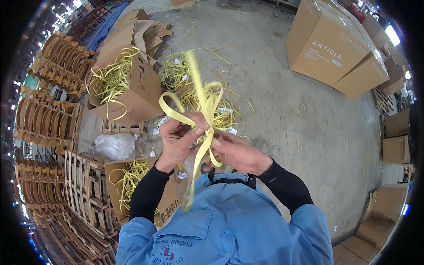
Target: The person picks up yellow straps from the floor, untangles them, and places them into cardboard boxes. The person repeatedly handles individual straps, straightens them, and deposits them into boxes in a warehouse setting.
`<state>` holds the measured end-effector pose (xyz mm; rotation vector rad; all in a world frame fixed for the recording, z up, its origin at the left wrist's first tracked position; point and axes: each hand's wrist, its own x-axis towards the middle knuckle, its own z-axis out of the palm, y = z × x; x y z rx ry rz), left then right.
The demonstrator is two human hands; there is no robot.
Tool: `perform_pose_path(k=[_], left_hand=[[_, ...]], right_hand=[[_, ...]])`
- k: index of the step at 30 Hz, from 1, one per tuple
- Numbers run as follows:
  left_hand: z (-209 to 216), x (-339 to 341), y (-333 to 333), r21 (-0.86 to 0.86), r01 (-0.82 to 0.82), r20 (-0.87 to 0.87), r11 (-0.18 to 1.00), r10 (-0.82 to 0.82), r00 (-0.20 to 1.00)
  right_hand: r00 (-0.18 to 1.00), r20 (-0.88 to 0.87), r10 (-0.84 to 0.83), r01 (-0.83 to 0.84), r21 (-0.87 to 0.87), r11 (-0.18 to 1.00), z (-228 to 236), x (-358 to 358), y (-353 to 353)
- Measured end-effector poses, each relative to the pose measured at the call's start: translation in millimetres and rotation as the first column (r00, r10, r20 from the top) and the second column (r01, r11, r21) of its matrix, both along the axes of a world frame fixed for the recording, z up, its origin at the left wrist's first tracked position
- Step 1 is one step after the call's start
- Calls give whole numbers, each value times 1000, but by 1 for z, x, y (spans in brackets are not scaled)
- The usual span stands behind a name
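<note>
Looped lengths of flat yellow strap (204,147) are gathered in front of my chest, held between both hands. My left hand (179,140) pinches the strap between thumb and fingers near the middle of the bundle. From the other side, my right hand (240,154) is closed on the same strap, with some of its fingers hidden behind the loops. Loops stick out above and to the left of the hands, and a loose tail hangs down over my blue shirt. One upper end is smeared by motion.
An open cardboard box (143,95) full of yellow strap stands at the left, another box (115,179) below it. Tangled strap (174,73) and paper scraps lie on the floor. Wooden pallets (86,190) and curved wooden frames (46,119) line the left; large cartons (324,44) stand right.
</note>
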<state>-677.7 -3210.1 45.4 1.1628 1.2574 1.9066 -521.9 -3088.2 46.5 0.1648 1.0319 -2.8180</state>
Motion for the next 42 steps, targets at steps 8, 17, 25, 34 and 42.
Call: perform_pose_path(k=[8, 17, 25, 34, 42], left_hand=[[-30, 18, 5, 132, -202, 21, 970, 201, 979], [46, 39, -39, 58, -267, -745, 962, 220, 630], [45, 12, -2, 124, -312, -875, 942, 252, 413], [29, 37, -8, 318, -379, -760, 869, 473, 446], [17, 50, -15, 90, 351, 876, 932, -242, 417]], right_hand=[[918, -277, -284, 391, 508, 767, 2, -10, 9], [953, -220, -207, 225, 974, 0, 30, 7, 31], [868, -407, -285, 465, 867, 180, 42, 7, 17], [844, -322, -428, 511, 724, 464, 39, 16, 31], [844, -401, -356, 536, 670, 513, 41, 15, 47]])
